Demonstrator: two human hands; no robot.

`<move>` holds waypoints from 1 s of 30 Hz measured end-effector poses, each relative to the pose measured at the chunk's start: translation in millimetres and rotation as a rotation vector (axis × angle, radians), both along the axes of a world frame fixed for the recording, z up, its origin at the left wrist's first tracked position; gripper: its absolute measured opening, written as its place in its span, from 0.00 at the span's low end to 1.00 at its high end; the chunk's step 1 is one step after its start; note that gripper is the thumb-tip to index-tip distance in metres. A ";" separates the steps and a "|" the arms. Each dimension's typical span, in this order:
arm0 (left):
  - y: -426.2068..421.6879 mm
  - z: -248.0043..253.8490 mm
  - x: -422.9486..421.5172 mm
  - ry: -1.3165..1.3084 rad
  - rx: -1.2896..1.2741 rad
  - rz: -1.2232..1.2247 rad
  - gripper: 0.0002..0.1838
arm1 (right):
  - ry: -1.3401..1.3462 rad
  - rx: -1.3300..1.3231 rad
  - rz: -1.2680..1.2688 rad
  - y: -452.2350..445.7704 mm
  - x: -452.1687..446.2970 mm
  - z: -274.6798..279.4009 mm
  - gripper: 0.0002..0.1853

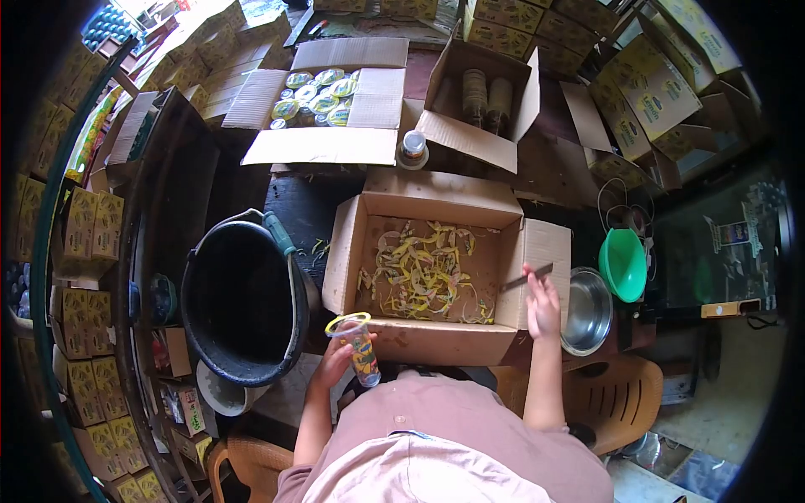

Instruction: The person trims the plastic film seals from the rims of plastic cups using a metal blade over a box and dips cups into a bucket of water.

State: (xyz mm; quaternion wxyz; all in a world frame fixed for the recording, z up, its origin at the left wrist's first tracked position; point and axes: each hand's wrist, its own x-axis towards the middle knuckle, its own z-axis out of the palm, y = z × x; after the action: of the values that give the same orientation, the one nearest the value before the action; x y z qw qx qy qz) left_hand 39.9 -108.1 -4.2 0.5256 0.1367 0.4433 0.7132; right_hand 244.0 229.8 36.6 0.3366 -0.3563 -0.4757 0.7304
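Clear plastic cup [366,365] is at the near left of the cardboard box [423,342], left hand [336,359] curled round its side, right hand [544,308] gripping a thin blade [528,277] well apart, and imo that gap keeps fingers safest.

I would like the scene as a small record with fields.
Left hand: grips a printed cup with a yellow rim
Right hand: holds a thin dark tool
Middle: open box, yellow strips inside
Left side: black bucket
Right side: metal bowl, green bowl
Far side: open carton with round containers
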 end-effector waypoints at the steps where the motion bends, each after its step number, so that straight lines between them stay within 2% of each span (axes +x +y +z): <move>1: 1.8 1.4 1.4 -0.074 0.049 0.033 0.30 | -0.001 -0.105 -0.010 -12.9 11.6 2.2 0.13; 2: 1.3 -1.6 0.2 -0.093 0.066 0.049 0.30 | -0.002 -0.209 -0.022 -20.1 17.8 3.4 0.12; 4: 1.1 -6.0 -2.5 -0.133 0.101 0.082 0.31 | 0.094 -0.219 -0.015 -24.3 23.1 -5.5 0.12; 5: 1.1 -7.2 -0.7 -0.056 0.076 0.090 0.27 | 0.143 -0.221 -0.008 -25.3 25.2 -8.0 0.11; 9: 8.7 7.1 -8.9 -0.131 0.028 0.019 0.29 | 0.175 -0.263 -0.107 -26.5 17.8 -0.3 0.10; 12: 13.9 37.8 -18.7 -0.012 -0.130 -0.112 0.30 | 0.249 -0.285 -0.126 -29.6 10.8 16.9 0.09; 13: 18.8 47.8 -21.4 -0.004 -0.140 -0.101 0.32 | 0.249 -0.331 -0.197 -29.9 6.2 22.6 0.06; 17: 43.3 76.2 -26.7 0.210 -0.016 -0.055 0.30 | 0.278 -0.530 -0.275 -22.7 -10.9 21.2 0.04; 18: 56.5 96.4 -24.0 0.241 0.063 -0.017 0.28 | 0.285 -0.554 -0.223 -23.0 -18.4 25.2 0.03; 20: 77.4 106.7 -27.9 0.496 0.106 0.017 0.30 | 0.299 -0.597 -0.121 -24.1 -33.3 33.3 0.02; 21: 87.3 107.2 -28.0 0.515 0.128 0.038 0.31 | 0.343 -0.575 -0.074 -29.2 -40.8 42.8 0.02; 24: 110.7 106.4 -28.0 0.676 0.199 0.081 0.35 | 0.331 -0.282 0.057 -42.3 -60.8 70.1 0.07; 25: 115.5 109.0 -27.2 0.746 0.204 0.082 0.37 | 0.331 -0.148 0.054 -45.6 -67.1 74.1 0.14; 28: 125.1 115.7 -22.6 0.910 0.266 0.103 0.42 | 0.175 0.276 0.018 -61.1 -73.7 103.4 0.14; 30: 124.8 121.3 -21.0 1.013 0.260 0.106 0.45 | 0.165 0.516 0.018 -63.3 -73.6 107.1 0.11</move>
State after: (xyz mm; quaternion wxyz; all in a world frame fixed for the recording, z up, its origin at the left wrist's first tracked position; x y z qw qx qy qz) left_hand 18.8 16.8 117.1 0.1871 0.5060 0.5559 0.6325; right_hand 170.3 166.5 143.7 0.4473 -0.1938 -0.6203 0.6145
